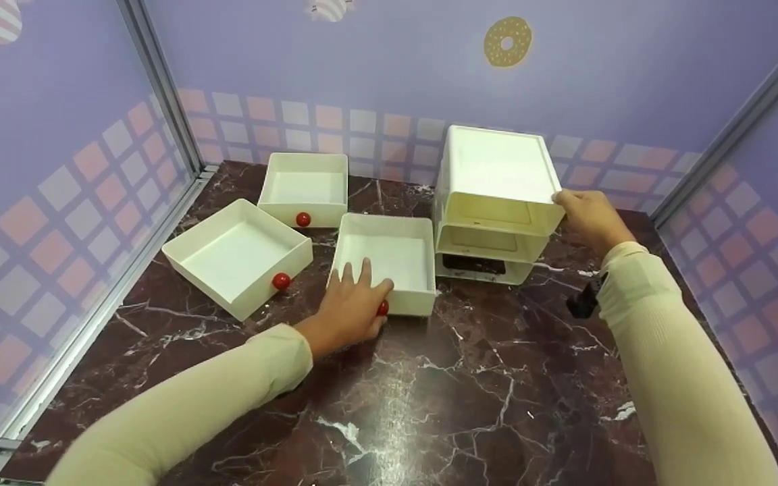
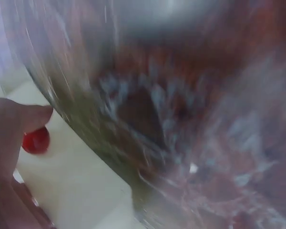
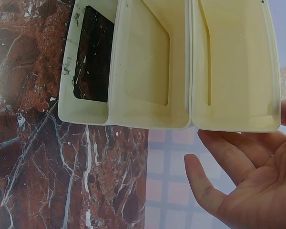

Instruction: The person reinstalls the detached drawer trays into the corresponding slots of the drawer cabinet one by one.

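My left hand (image 1: 352, 307) is at the front of the middle white drawer (image 1: 389, 236), three fingers spread over its rim. Its thumb and forefinger pinch the drawer's red knob (image 1: 382, 308); in the left wrist view the knob (image 2: 36, 140) shows under a fingertip. My right hand (image 1: 591, 216) rests against the upper right corner of a white cabinet (image 1: 504, 162). In the right wrist view its fingers (image 3: 229, 152) lie relaxed along the cabinet's side, one finger held apart. The cabinet's three stacked bays stand without drawers, facing me.
Two more white drawers with red knobs lie to the left: an angled drawer (image 1: 237, 253) and a drawer (image 1: 304, 185) behind it. All stand on a dark red marbled table (image 1: 456, 391). Purple walls (image 1: 389, 61) enclose the back and sides.
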Demonstrator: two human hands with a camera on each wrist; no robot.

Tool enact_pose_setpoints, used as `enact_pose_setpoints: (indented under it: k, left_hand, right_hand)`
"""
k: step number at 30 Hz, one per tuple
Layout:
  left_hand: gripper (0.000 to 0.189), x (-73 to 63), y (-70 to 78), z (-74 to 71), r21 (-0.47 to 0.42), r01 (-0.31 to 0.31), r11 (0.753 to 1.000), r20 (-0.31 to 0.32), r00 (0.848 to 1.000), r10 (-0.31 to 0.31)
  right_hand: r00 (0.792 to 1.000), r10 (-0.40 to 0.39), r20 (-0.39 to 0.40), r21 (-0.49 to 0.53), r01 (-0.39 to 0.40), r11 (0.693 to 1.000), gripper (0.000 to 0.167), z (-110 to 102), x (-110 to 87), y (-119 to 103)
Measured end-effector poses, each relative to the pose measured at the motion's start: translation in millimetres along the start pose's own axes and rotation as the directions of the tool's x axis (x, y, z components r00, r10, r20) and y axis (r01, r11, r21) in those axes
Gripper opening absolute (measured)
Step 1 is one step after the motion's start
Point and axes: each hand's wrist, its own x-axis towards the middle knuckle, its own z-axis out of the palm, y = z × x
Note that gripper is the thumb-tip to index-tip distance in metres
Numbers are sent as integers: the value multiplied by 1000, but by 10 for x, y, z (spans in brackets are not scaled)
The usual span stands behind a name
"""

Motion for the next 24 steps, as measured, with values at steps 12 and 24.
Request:
enact_pose_setpoints:
  k: [12, 24]
  left_hand:
    - [53, -661, 444, -168, 18, 10, 1000, -11, 1000, -10]
    - [56, -847, 652, -239, 0, -14, 1000, 33, 999, 14]
  right_hand:
    - [1000, -4, -3, -19, 4, 1000, 58, 5, -9, 12]
    - [1000, -2, 18, -3, 2, 1000, 58, 6, -7, 11]
